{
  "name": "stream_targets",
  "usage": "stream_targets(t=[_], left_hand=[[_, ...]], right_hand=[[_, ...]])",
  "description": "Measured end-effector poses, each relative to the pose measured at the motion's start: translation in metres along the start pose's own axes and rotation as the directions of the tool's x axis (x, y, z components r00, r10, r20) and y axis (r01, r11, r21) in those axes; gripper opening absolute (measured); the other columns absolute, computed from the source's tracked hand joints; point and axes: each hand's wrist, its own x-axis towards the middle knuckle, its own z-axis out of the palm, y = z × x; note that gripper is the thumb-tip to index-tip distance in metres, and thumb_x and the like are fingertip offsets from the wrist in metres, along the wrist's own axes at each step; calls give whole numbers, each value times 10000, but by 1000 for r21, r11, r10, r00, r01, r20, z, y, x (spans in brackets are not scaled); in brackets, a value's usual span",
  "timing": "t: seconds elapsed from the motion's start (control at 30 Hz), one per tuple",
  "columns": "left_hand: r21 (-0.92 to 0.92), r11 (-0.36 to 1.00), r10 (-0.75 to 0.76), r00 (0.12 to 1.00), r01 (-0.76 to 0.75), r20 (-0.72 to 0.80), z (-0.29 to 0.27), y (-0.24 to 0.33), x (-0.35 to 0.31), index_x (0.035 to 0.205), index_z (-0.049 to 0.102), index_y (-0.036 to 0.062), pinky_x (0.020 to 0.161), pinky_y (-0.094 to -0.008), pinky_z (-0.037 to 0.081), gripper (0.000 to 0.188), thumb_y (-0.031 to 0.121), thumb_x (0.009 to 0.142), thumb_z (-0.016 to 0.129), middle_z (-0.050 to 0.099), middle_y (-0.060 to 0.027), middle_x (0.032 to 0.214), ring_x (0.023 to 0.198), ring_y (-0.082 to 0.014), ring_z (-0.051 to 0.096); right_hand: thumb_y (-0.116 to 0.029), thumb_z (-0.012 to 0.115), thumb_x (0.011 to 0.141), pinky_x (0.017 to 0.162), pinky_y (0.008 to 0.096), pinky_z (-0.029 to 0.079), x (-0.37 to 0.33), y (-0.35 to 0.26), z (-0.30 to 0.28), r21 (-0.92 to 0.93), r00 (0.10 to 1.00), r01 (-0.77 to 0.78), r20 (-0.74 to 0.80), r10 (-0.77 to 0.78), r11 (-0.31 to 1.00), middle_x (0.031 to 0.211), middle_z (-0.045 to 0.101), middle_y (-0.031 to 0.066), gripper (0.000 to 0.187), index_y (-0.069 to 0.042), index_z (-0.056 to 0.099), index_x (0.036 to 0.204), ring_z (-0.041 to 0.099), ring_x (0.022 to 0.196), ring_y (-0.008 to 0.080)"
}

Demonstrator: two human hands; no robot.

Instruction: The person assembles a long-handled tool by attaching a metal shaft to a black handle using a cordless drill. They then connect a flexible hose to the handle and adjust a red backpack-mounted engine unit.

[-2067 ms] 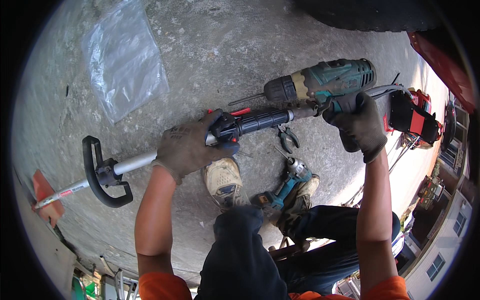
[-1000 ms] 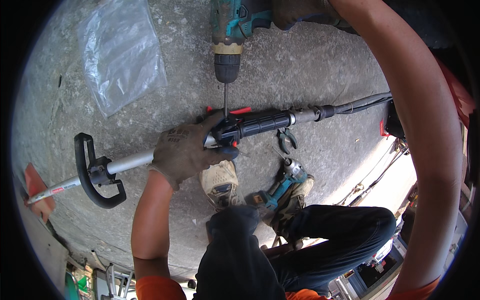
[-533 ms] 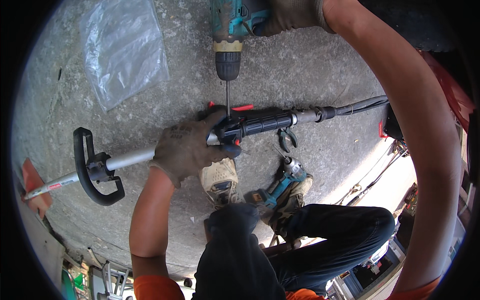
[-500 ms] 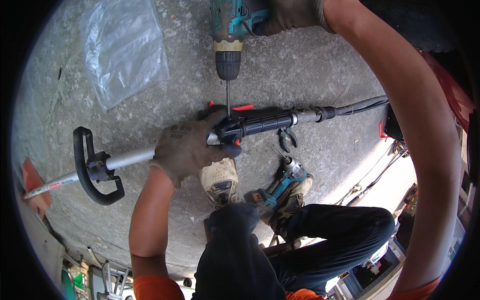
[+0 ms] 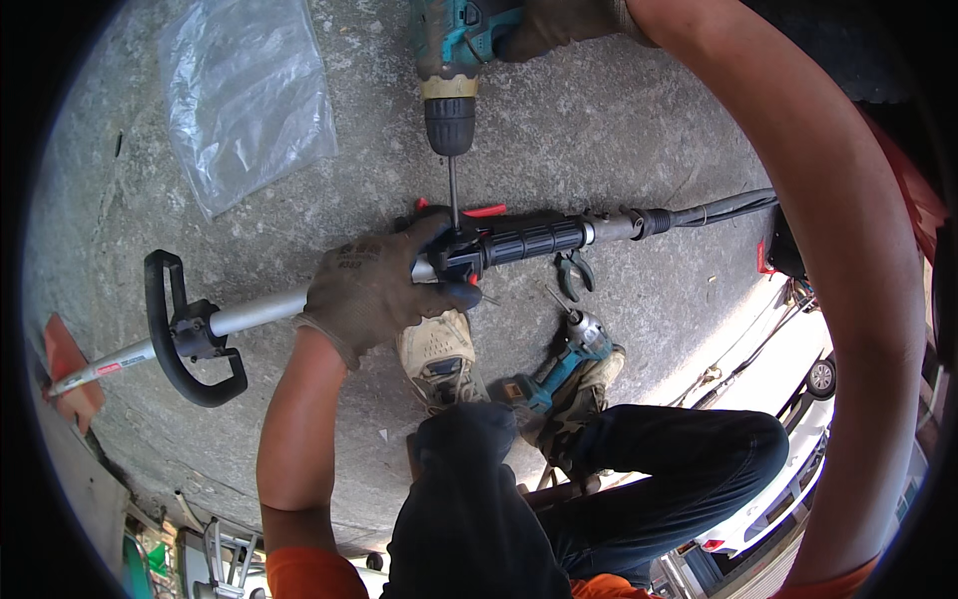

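Note:
My left hand (image 5: 374, 290), in a grey-brown work glove, is closed around the black trigger housing (image 5: 459, 257) on a silver pole (image 5: 261, 311) that looks like a brush cutter shaft. Up at the top edge, my gloved right hand (image 5: 567, 28) wraps the grip of a teal cordless drill (image 5: 448, 52). A long thin bit (image 5: 454, 190) runs from its black chuck (image 5: 450, 125) to the housing, beside my left thumb; its tip is hidden there. The pole carries a ribbed black grip (image 5: 534, 243) and a black loop handle (image 5: 165, 324).
A clear plastic bag (image 5: 249, 110) lies on the concrete at upper left. Near my shoes are a second teal power driver (image 5: 569, 364) and small pliers (image 5: 574, 275). Red handles (image 5: 486, 211) show behind the pole. Black cables (image 5: 723, 207) lead right; a white car (image 5: 778, 499) stands beyond.
The drill and my right hand have shifted slightly left, and the bit still meets the housing. My left hand keeps its hold. A white car now shows at the right.

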Motion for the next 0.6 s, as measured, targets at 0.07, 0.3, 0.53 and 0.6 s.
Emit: stream_targets(t=[0.07, 0.3, 0.53, 0.6], left_hand=[[-10, 1000, -4, 1000, 4, 12, -1, 0, 0, 1634, 451, 229, 1089, -544, 528, 1016, 757, 825, 766, 726, -212, 1331, 1239, -387, 713], [10, 1000, -21, 997, 21, 76, 1, -3, 2, 1650, 423, 274, 1124, -571, 506, 1041, 838, 816, 688, 651, -193, 1452, 1354, -365, 640], [92, 993, 74, 996, -78, 45, 7, -9, 2, 1644, 430, 291, 1073, -607, 528, 979, 795, 842, 675, 634, -164, 1463, 1339, -359, 636], [56, 993, 111, 992, -108, -54, 7, -8, 2, 1602, 505, 216, 1025, -517, 556, 995, 686, 780, 810, 730, -170, 1299, 1200, -344, 717]], right_hand=[[-576, 831, 817, 1033, 418, 551, -1, -1, 0, -12, 1000, -7, -3, 7, 1000, 1230, 769, 173, 734, -46, 716, 1312, 719, 1193, 341], [-579, 834, 813, 1042, 409, 551, 3, -3, 4, -16, 1000, -15, -26, 15, 1000, 1239, 767, 171, 728, -65, 720, 1317, 719, 1196, 348], [-586, 841, 801, 1049, 408, 549, -9, -4, -1, -25, 997, 11, -72, -13, 1000, 1259, 764, 168, 748, -69, 718, 1328, 718, 1203, 343], [-584, 844, 800, 1048, 407, 551, -5, -5, -1, -4, 1000, 5, -20, -5, 1000, 1276, 758, 171, 752, -68, 716, 1332, 717, 1204, 347]])
